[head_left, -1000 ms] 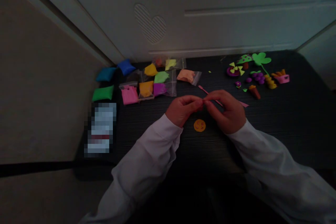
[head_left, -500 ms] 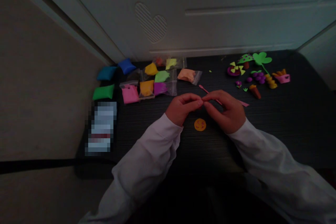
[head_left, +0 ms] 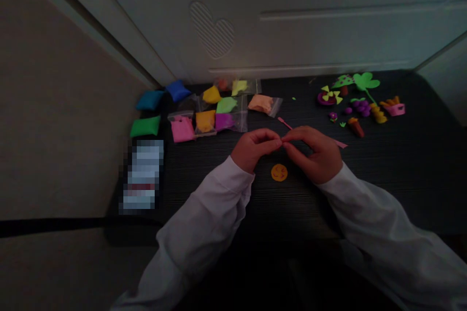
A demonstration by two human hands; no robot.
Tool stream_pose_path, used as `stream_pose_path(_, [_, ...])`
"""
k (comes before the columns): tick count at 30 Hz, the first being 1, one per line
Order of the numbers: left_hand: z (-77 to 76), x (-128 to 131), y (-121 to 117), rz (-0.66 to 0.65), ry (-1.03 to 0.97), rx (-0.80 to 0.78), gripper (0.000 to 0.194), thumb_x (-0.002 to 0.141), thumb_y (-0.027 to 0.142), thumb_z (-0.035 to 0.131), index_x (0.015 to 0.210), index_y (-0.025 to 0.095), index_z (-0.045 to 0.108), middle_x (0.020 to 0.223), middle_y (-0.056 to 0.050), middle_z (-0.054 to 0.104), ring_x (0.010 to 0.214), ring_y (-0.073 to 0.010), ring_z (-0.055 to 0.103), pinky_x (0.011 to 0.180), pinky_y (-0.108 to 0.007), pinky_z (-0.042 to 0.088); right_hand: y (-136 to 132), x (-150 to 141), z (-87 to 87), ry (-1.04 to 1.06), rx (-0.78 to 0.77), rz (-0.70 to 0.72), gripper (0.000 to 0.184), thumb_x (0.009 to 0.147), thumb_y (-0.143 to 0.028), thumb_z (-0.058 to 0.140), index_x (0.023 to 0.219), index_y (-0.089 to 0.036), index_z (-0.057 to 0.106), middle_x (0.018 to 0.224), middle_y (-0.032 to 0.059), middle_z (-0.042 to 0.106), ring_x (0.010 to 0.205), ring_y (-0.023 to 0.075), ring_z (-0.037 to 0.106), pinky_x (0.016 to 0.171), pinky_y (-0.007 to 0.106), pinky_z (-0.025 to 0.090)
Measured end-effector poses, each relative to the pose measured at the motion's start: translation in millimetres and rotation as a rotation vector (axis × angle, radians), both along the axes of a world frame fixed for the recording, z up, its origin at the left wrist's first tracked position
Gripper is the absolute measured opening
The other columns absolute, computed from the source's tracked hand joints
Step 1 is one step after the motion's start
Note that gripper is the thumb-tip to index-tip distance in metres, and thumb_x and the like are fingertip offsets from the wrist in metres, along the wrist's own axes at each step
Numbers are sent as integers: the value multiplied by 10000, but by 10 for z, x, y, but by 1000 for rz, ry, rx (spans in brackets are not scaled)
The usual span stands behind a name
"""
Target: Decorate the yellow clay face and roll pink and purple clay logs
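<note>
My left hand (head_left: 253,150) and my right hand (head_left: 316,153) meet fingertip to fingertip above the dark table. Both are closed in a pinch, and whatever lies between the fingertips is too small to make out. Just below them a flat round yellow-orange clay face (head_left: 279,172) with thin dark marks lies on the table. A pink modelling tool (head_left: 285,123) rests behind my right hand, its middle hidden by the fingers and its flat end showing to the right.
Several bags of coloured clay, among them a pink bag (head_left: 183,129) and a peach bag (head_left: 261,104), lie at the back left. A phone (head_left: 143,175) with a blurred screen sits at left. Small clay models, including a pink basket (head_left: 396,109) and a green flower (head_left: 366,81), stand back right.
The whole view has shifted very slightly. My hands keep the same fingertip pinch, and the things on the table lie as before.
</note>
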State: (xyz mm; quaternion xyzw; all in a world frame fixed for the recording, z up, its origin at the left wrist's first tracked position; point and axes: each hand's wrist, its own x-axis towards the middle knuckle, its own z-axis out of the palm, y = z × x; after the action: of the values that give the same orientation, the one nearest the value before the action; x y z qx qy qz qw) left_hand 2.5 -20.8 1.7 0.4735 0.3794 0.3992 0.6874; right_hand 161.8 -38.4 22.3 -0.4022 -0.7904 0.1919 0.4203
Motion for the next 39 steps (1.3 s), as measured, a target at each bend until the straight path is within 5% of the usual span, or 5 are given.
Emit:
stream_pose_path(14, [-9, 42, -13, 69, -2, -66, 180, 600, 305, 664, 703, 163, 624, 583, 40, 537, 502, -35, 419, 509, -205, 313, 17, -1, -33, -61, 47, -71, 112, 740, -175, 509, 822, -221, 569, 792, 9, 617, 759, 143, 563, 701, 306, 450])
stream_pose_path(22, [31, 44, 8, 121, -66, -117, 178, 600, 299, 654, 668, 155, 576, 540, 47, 519, 497, -42, 432, 480, -195, 286, 9, 10, 11, 197, -179, -116, 63, 729, -198, 539, 784, -210, 568, 750, -3, 582, 701, 121, 548, 654, 277, 455])
stream_pose_path(32, [45, 20, -12, 146, 619, 467, 161, 714, 308, 547, 731, 168, 625, 696, -4, 577, 666, -105, 501, 635, -244, 370, 84, 19, -41, 762, -771, 167, 78, 691, -273, 579, 724, -202, 572, 662, -22, 574, 614, 102, 557, 584, 260, 475])
stream_pose_path(39, [-75, -23, 22, 97, 922, 829, 164, 756, 281, 494, 745, 166, 611, 731, -29, 597, 728, -135, 491, 705, -278, 362, 105, 64, 11, 828, -909, 252, 74, 700, -286, 507, 705, -217, 478, 685, -28, 547, 659, 115, 565, 615, 305, 496])
